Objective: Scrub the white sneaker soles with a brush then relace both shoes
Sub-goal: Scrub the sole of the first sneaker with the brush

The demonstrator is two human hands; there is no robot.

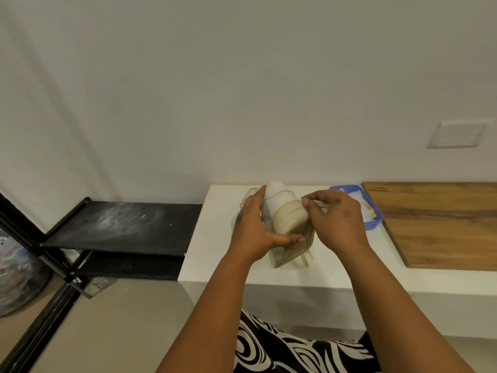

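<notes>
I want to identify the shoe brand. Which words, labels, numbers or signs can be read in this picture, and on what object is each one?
No readable text: the sneaker, blue tray, wooden board and wall plate show none.

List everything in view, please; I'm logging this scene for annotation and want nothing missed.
sneaker: one, white and beige, on the white counter, between both hands
lace: one, pale, at the sneaker's right side
counter: one, white, centre
tray: one, blue, behind the right hand
wooden board: one, brown, right
rack: one, black, left
wall plate: one, white, upper right
left hand: holds the sneaker
right hand: pinches the lace
</notes>
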